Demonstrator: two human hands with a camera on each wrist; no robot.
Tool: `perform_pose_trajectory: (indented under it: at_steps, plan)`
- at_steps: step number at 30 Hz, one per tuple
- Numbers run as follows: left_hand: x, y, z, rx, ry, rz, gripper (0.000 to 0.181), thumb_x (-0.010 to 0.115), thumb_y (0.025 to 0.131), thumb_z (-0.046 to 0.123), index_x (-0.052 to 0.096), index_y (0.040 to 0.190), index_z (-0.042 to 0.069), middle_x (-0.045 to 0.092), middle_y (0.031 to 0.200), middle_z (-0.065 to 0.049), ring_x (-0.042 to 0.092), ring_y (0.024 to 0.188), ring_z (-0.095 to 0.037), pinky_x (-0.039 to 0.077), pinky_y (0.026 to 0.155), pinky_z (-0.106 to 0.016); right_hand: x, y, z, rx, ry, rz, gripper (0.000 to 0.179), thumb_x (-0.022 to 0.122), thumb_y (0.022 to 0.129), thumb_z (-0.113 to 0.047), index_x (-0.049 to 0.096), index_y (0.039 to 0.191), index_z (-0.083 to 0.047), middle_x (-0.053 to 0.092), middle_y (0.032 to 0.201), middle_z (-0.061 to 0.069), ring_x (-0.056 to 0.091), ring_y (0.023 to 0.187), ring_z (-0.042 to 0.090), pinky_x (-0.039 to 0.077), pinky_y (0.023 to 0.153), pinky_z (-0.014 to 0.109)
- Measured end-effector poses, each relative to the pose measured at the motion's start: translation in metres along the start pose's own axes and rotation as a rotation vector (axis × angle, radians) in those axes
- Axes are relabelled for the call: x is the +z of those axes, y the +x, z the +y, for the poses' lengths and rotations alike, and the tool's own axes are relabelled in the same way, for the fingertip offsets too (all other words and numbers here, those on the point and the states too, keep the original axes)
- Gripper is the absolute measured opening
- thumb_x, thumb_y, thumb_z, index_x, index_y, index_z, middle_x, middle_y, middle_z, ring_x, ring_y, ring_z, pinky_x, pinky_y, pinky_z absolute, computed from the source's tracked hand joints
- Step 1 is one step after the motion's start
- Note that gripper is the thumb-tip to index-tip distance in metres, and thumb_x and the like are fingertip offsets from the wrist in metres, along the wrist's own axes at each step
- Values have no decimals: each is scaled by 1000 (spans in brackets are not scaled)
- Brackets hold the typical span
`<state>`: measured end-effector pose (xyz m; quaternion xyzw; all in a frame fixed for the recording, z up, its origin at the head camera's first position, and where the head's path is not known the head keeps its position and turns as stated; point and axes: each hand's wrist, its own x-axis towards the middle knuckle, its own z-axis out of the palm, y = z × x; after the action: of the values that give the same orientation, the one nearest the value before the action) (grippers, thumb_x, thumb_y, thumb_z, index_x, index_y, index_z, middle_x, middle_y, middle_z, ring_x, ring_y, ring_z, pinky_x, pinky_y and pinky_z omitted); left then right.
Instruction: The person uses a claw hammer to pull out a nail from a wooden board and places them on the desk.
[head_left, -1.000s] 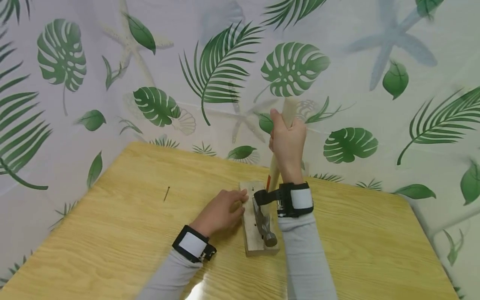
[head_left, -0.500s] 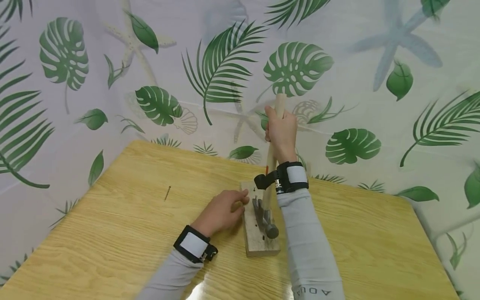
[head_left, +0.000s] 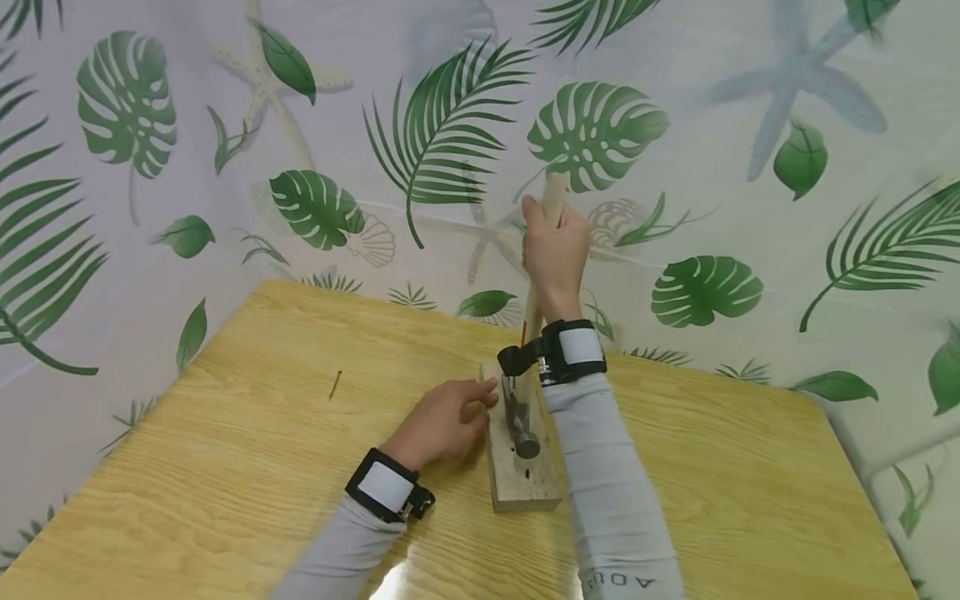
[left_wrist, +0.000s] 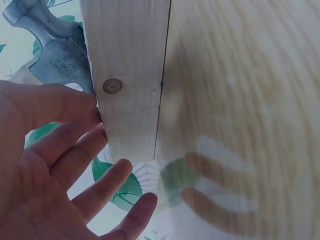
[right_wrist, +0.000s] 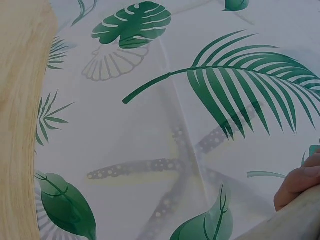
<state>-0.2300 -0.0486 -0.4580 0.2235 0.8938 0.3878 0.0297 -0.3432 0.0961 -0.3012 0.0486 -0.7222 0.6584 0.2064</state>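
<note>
My right hand grips the pale wooden handle of a claw hammer near its upper end, the handle rising steeply. The steel head lies low over a wooden block, claw toward the block's far end. The right wrist view catches only fingers and part of the hammer handle. Along the block's left side my left hand touches it with thumb and fingertips, the other fingers spread. The left wrist view shows the block's side face with the hammer head beyond. The wrist mount hides the block's far end.
A loose nail lies on the wood-grain table, left of the block. Dark marks show on the block's near part. A leaf-printed cloth hangs behind the table's far edge.
The hammer head has shifted along the block toward its far end and slightly left, with my right hand rising and moving left too. My left hand and the block stay put.
</note>
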Motion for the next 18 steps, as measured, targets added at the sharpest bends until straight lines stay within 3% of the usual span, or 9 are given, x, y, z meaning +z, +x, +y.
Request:
perform_pose_trajectory:
  at_steps: [8, 12, 18]
  plan:
    - [3, 0, -1, -10, -21, -11, 48, 62, 100, 14, 54, 147, 12, 70, 129, 1, 51, 138, -25, 39, 115, -44, -10, -19, -10, -52, 27, 9, 41, 61, 101, -43, 48, 73, -16, 40, 55, -2, 38, 45, 15, 32, 44, 29]
    - [3, -1, -1, -10, -13, -7, 47, 62, 100, 13, 55, 147, 13, 69, 132, 1, 51, 137, -25, 41, 114, -44, -16, -40, -18, -162, 76, 26, 36, 62, 101, -37, 50, 76, -15, 41, 54, 0, 38, 43, 17, 31, 42, 30]
    - [3, -1, 0, -23, -19, -4, 42, 61, 101, 13, 59, 143, 14, 66, 136, 1, 61, 121, -20, 48, 95, -37, -22, -79, -28, -377, 104, 50, 30, 60, 103, -25, 53, 77, -12, 40, 52, -2, 36, 41, 15, 29, 40, 29]
